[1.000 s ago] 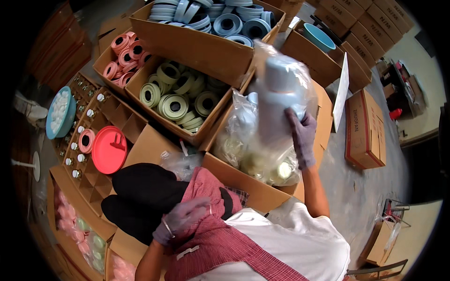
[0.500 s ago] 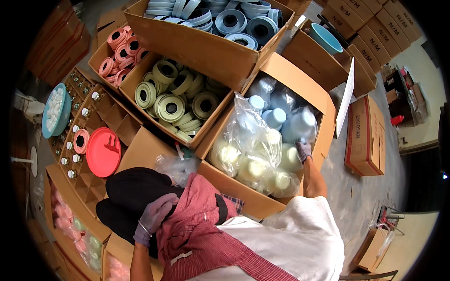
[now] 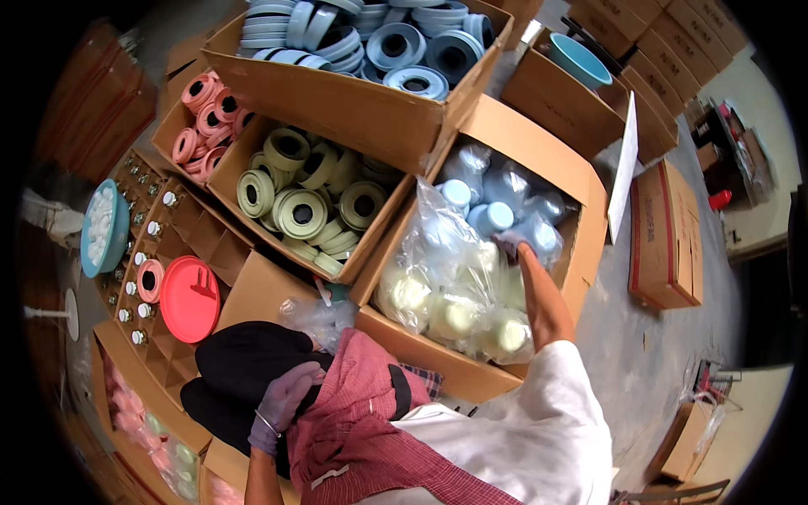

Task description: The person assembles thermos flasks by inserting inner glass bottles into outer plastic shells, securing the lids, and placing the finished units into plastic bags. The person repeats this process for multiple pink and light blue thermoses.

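Observation:
My right hand [image 3: 511,241], in a thin purple-grey glove, is down inside an open carton [image 3: 581,227]. It is among pale blue bottles [image 3: 497,217] and pale yellow-green bottles [image 3: 459,316], several of them in clear plastic bags [image 3: 438,220]. Its fingers are mostly hidden there, so any grip cannot be made out. My left hand [image 3: 288,394], gloved alike, lies flat on my lap over black trousers and a red checked apron [image 3: 353,396], fingers stretched, holding nothing.
Cartons of blue rings [image 3: 396,46], green rings [image 3: 303,213] and pink rings [image 3: 210,109] stand ahead. At left are a divided carton with white-capped bottles [image 3: 154,228], a red round lid [image 3: 189,299] and a blue basin [image 3: 105,227]. A closed carton [image 3: 665,231] stands right.
My right hand has moved left and up, from the carton's right side to the middle of the bottles. My left hand stays on my lap. The whole view has shifted slightly.

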A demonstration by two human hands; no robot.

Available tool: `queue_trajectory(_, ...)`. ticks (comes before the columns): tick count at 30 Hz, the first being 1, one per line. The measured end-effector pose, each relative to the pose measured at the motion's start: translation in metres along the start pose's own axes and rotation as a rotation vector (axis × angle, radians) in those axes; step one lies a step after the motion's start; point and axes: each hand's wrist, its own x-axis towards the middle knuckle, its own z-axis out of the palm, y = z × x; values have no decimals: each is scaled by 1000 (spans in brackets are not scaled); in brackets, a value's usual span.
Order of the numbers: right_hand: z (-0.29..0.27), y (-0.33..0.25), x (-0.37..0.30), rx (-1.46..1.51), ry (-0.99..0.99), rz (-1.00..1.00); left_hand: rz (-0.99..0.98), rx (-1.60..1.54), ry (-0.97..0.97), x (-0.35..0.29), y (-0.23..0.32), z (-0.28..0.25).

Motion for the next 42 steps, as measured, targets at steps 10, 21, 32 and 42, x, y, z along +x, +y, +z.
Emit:
queue_trajectory(10, 58, 33, 58, -175, 13, -143, 78, -180, 155, -18, -3, 5)
queue_trajectory(21, 3, 42, -35, 641, 359, -62, 85, -371, 114, -13, -20, -6)
queue_trajectory(32, -98, -220, -348, 1268, 13, -875, 693, -122, 328, 91, 37, -25)
queue_trajectory(42, 30, -361, -399, 1261, -1359, -565, 529, -5, 1024, -138, 59, -157)
